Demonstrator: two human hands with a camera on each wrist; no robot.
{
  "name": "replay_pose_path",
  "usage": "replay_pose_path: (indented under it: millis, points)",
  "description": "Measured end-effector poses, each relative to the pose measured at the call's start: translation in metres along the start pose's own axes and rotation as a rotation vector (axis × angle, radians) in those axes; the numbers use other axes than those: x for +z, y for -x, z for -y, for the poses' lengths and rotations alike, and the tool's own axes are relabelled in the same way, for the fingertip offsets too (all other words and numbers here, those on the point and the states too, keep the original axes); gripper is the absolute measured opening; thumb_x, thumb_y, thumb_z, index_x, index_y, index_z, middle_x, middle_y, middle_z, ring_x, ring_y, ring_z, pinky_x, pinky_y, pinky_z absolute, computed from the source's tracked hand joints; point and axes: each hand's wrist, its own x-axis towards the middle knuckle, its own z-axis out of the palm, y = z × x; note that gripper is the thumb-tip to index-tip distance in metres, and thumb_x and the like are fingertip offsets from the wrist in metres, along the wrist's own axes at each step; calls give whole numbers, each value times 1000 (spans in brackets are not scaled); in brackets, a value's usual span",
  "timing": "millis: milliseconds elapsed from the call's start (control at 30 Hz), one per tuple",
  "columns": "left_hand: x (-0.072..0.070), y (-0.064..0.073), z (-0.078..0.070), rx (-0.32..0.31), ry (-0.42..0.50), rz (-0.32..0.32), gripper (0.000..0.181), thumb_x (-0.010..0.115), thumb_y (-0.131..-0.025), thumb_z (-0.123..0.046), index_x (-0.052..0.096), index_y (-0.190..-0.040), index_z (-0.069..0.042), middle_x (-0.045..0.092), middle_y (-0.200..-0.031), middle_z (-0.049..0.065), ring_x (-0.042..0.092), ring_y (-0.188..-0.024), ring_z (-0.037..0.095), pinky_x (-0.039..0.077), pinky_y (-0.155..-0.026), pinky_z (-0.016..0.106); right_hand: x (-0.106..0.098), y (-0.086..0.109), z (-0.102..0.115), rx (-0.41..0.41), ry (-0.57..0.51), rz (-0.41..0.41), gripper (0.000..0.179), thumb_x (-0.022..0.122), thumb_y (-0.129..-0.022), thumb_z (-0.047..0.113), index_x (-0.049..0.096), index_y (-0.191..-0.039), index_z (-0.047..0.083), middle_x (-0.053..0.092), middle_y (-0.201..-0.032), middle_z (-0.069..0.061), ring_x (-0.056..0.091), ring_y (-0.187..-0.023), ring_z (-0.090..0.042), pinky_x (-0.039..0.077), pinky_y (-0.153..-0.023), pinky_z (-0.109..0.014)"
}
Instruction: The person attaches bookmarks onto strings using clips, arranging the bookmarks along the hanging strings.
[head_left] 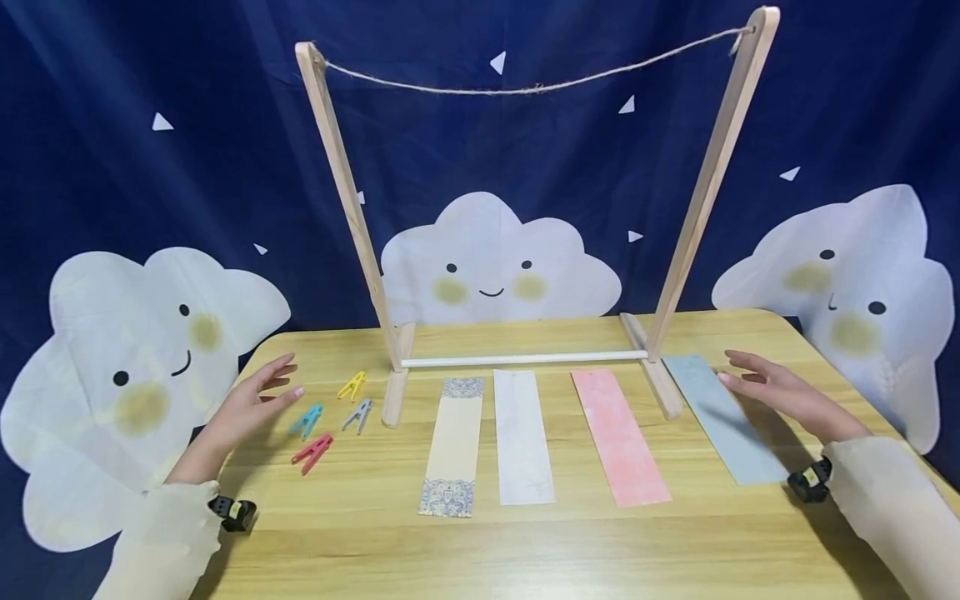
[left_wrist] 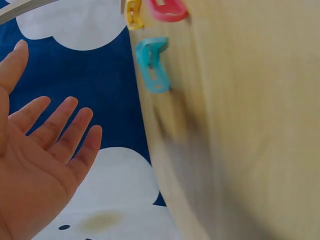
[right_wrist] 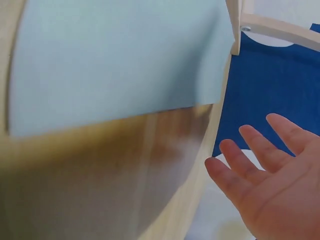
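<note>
My left hand (head_left: 251, 406) hovers over the table's left side with fingers spread, holding nothing. Just right of it lie a teal clothespin (head_left: 306, 422), a red clothespin (head_left: 312, 452), a grey clothespin (head_left: 357, 415) and a yellow clothespin (head_left: 352, 385). My right hand (head_left: 787, 393) is raised near the blue-grey paper strip (head_left: 723, 421), its fingers loose and nothing in them. Between the hands lie a cream strip with blue patterned ends (head_left: 453, 446), a white strip (head_left: 523, 437) and a pink strip (head_left: 621, 437). In both wrist views the palms are bare.
A wooden frame (head_left: 708, 183) stands at the back of the table (head_left: 570, 550). Twine (head_left: 480, 91) sags between its post tops, and a white rod (head_left: 525, 359) joins the posts low down. Behind hangs a dark blue curtain (head_left: 450, 150) with smiling clouds.
</note>
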Motion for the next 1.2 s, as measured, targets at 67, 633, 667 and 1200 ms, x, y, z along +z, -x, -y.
replay_pose_path:
  millis: [67, 633, 667, 1200]
  points:
    - [2, 0, 1, -28, 14, 19, 67, 58, -95, -24, 23, -147, 1, 40, -138, 30, 42, -121, 47, 46, -86, 25, 1, -1, -1, 4, -6, 11, 76, 47, -98, 38, 6, -150, -1, 11, -150, -32, 20, -130, -55, 29, -94, -66]
    - [14, 2, 22, -180, 243, 111, 71, 56, -96, -30, 20, -146, 5, 36, -140, 32, 46, -102, -9, 43, -80, 9, 8, -10, -16, 35, 28, 4, 85, 66, -88, 29, 17, -143, -14, 21, -143, -39, 23, -129, -55, 30, -99, -60]
    - [14, 2, 23, -185, 241, 116, 71, 56, -96, -29, 21, -146, 4, 36, -140, 31, 46, -102, -8, 43, -80, 9, 9, -10, -17, 39, 29, 2, 84, 66, -88, 29, 19, -142, -14, 21, -143, -39, 24, -129, -55, 35, -99, -53]
    - [22, 3, 34, -194, 192, 205, 65, 67, -89, -22, 37, -138, 8, 45, -135, 29, 49, -113, 34, 47, -79, 17, 23, -18, -25, 96, 99, -77, 76, 76, -80, 31, 38, -124, -17, 44, -119, -35, 44, -103, -40, 40, -87, -45]
